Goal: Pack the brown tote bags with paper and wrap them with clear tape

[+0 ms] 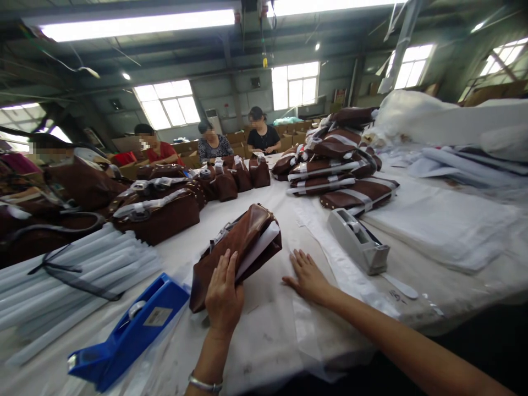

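Observation:
A brown leather handbag (231, 242) lies tilted on the white-covered table (264, 341), with white stuffing or paper (259, 247) showing in its open side. My left hand (225, 291) rests flat against the near side of the bag, fingers stretched out together. To the right of the bag, apart from it, my right hand (307, 275) lies palm down on the table cover with its fingers spread. A blue tape dispenser (132, 330) stands left of my left hand. Beyond my right hand is a grey tape dispenser (358, 242).
White rolled tubes (74, 280) tied with a black band lie at the left. Brown bags (160, 212) stand behind them, and wrapped bags (342, 159) are piled at the back right. White sheets (445, 220) are stacked at the right. Several people (262, 135) sit across the table.

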`<state>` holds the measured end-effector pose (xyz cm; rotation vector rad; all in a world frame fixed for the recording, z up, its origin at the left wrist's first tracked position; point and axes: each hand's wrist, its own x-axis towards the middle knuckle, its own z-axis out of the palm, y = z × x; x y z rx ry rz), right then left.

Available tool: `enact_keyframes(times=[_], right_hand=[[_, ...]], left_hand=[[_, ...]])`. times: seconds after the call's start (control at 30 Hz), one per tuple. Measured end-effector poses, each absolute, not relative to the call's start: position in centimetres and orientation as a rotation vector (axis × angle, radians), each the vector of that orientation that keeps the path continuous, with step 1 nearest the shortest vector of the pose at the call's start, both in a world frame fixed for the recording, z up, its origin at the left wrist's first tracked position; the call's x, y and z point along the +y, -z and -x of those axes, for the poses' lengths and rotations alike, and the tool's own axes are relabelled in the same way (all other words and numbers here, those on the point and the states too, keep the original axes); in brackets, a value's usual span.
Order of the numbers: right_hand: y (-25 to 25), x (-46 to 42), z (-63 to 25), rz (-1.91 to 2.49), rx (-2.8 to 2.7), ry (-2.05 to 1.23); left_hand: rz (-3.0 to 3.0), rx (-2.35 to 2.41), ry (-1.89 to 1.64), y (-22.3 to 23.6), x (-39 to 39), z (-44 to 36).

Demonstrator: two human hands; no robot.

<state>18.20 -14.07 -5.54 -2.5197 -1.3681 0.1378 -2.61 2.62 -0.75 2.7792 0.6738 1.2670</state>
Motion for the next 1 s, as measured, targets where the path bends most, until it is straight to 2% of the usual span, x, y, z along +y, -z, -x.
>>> enact_keyframes(times=[0.13, 0.23, 0.47, 0.57, 0.67, 0.77, 0.87, 1.0], right_hand=[[5.9, -10.5, -18.5, 2.225, -1.667, -0.103], [5.6, -8.3, -19.3, 2.082, -1.686, -0.114], [5.2, -10.8, -20.0, 2.068, -1.156, 0.098], [3.7, -13.8, -20.4, 1.894, -0.882, 0.272], [1.3, -14.6, -21.4, 1.754, -0.993, 0.383], [-1.1, -12.2, -22.6, 1.852, -1.324, 0.37], [-2.6, -7.8, -23.8, 2.153, -1.643, 0.158], [-2.7, -2.1, -24.9, 2.379, -1.772, -0.016]], left_hand=[[-2.76, 0.696, -1.285, 0.8, 2.8, 2.5], [-2.766, 0.713, -1.268, 0.8, 2.7, 2.2], [-2.951, 0.632, -1.181, 2.7, 1.1, 1.6], [-3.065, 0.56, -1.154, 4.2, -0.2, 1.4], [-3.117, 0.458, -1.203, 5.6, -1.5, 1.1], [-3.119, 0.432, -1.263, 6.7, -2.6, 0.8], [-3.103, 0.469, -1.345, 7.3, -3.1, 0.6], [-3.119, 0.48, -1.372, 7.4, -3.2, 0.6]])
